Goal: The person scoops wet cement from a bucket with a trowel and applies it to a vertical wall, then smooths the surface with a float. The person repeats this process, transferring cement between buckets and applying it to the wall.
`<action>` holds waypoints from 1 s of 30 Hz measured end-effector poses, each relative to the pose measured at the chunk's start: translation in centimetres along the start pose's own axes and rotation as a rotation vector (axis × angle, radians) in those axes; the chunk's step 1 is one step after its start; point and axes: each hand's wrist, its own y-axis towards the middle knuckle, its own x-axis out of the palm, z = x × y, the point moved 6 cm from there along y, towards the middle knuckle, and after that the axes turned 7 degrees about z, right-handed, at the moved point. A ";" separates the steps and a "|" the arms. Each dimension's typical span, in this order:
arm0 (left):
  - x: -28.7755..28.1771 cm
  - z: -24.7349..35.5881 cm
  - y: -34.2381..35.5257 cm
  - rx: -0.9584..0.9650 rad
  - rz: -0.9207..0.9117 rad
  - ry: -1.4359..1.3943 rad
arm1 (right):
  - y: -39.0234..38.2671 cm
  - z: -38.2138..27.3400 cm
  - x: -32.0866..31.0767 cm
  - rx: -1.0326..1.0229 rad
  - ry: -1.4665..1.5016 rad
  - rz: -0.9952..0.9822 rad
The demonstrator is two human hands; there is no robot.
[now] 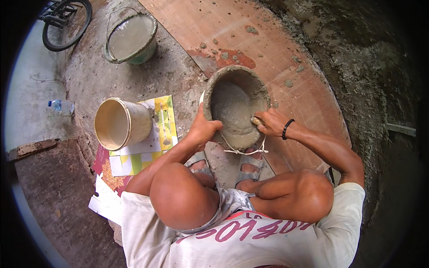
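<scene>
A bucket (260,85) caked with grey cement is tilted in front of me, its mouth facing me. Wet grey mortar (232,107) lies inside it. My left hand (203,128) grips the rim on the left, thumb over the edge. At the right side of the mouth, my right hand (271,122) is closed around a short tan piece like a handle end; the rest of it is hidden. A thin pale cord handle (245,151) hangs from the bucket's near side, above my sandalled feet (249,167).
A cream bucket (129,125) stands at left on flattened printed cardboard (167,120). Farther off is a green bucket (145,54) of grey liquid. A mortar-spotted plywood sheet (286,58) runs along the right. A bicycle wheel (67,44) and a plastic bottle (60,106) are at far left.
</scene>
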 end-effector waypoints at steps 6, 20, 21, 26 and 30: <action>-0.4 0.0 0.4 0.020 -0.016 -0.005 | -1.7 0.6 0.4 0.001 0.231 0.070; -1.0 -0.1 0.1 -0.015 0.026 0.033 | -8.4 0.2 -9.0 0.094 0.312 0.199; -1.0 -0.1 0.3 -0.004 0.010 0.056 | -9.3 0.4 -10.2 0.114 0.314 0.228; -0.3 0.1 0.4 -0.022 -0.029 0.060 | -15.8 0.4 -19.4 0.063 0.327 0.346; -1.3 0.0 0.1 -0.022 0.016 0.063 | -20.3 2.8 -25.5 0.060 0.427 0.481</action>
